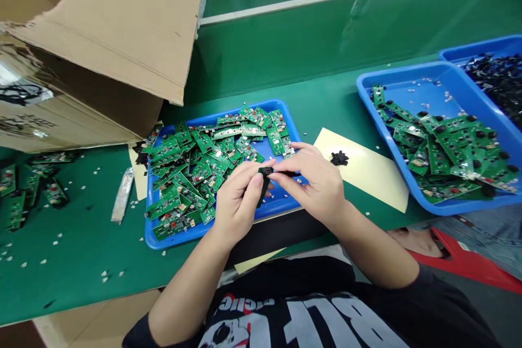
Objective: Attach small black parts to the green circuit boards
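In front of my body, my left hand [233,204] pinches a narrow circuit board [263,190], tilted, with a black part at its upper end. My right hand [316,182] is closed at that end, its thumb and finger around a small black piece [290,173] whose kind I cannot make out. Below both hands lies a blue tray [149,231] heaped with green circuit boards [204,166]. Right of my right hand, a pale yellow sheet [373,182] bears a small pile of black pieces [339,159].
At the right, a second blue tray [369,100] holds boards with black ends; another tray [452,54] behind it holds black parts. An open cardboard box [134,27] stands at the left. Loose boards [55,193], a clear packet [123,196] and white bits lie on the green table [89,261].
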Motion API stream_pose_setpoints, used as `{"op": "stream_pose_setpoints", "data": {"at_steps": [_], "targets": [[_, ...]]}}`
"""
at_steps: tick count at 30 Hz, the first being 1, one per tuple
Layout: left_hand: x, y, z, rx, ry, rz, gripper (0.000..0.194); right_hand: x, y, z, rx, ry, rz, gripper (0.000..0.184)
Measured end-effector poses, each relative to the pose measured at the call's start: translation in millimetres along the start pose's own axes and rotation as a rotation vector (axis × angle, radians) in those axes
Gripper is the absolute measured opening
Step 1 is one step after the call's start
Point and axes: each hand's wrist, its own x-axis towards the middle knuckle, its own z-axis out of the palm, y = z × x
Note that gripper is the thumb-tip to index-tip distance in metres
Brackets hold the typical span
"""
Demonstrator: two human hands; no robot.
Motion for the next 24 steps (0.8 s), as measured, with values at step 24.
{"op": "stream_pose_setpoints", "data": {"at_steps": [24], "targets": [[18.2,9.0,-33.1,-0.119,-0.543,-0.451,0.032,0.4,8.7,-8.9,-0.228,-0.166,-0.194,0.024]]}}
